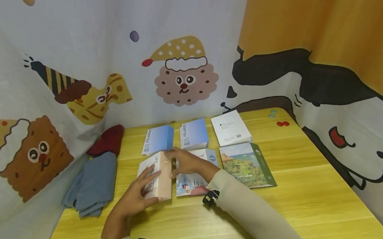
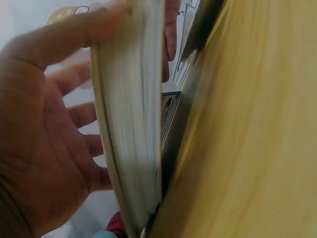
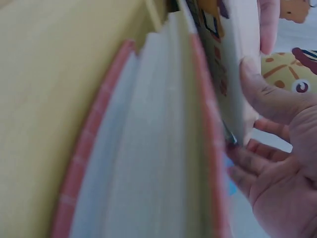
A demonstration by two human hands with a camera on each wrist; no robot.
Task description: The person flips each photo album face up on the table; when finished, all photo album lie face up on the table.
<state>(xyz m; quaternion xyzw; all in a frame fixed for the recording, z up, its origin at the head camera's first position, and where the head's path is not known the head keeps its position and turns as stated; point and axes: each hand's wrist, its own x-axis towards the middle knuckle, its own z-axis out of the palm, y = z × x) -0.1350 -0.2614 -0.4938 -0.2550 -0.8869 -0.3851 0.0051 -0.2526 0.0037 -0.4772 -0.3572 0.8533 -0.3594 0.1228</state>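
A thick photo album [image 1: 166,173] with a white cover and peach spine stands tilted up from the table between both hands. My left hand [image 1: 134,199] grips it, fingers spread over the white cover and thumb along the near edge. In the left wrist view its page block [image 2: 131,124] faces the camera. At the far end of the spine, my right hand [image 1: 191,165] pinches the same album, with thumb and fingers on opposite sides in the right wrist view. Under the right forearm lies another album [image 1: 190,190] with a picture cover, whose red cover edges [image 3: 84,148] loom close in that view.
Two blue Polaroid albums [image 1: 158,137] [image 1: 195,133] and a white album [image 1: 231,127] form the back row. To the right lies a green-edged album [image 1: 243,163]. Grey-blue cloth [image 1: 98,182] and dark red cloth [image 1: 110,140] sit left; small red discs [image 1: 282,123] lie back right.
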